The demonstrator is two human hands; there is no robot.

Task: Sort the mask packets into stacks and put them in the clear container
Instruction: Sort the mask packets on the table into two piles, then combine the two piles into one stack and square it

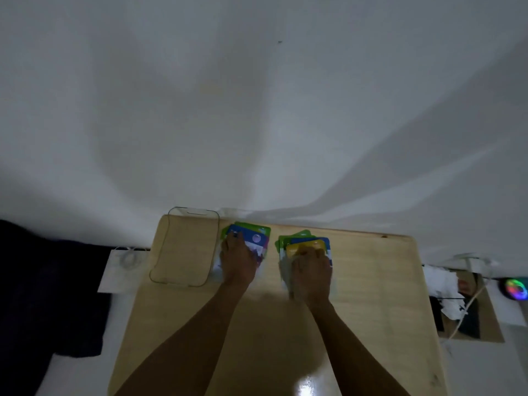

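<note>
Two piles of mask packets lie on the wooden table (371, 281). The left pile (257, 238) shows a blue packet on top of green ones. My left hand (238, 260) rests flat on it, fingers spread. The right pile (307, 242) has a yellow packet over blue and green ones. My right hand (311, 271) lies on its near part, fingers curled over the packets. The clear container (185, 247) stands at the table's far left corner, with nothing visible inside it.
A white wall rises right behind the table. A white paper bag (123, 267) sits left of the container, dark fabric (43, 281) further left. To the right are crumpled white paper (440, 284), cables and a glowing multicoloured light (515, 290).
</note>
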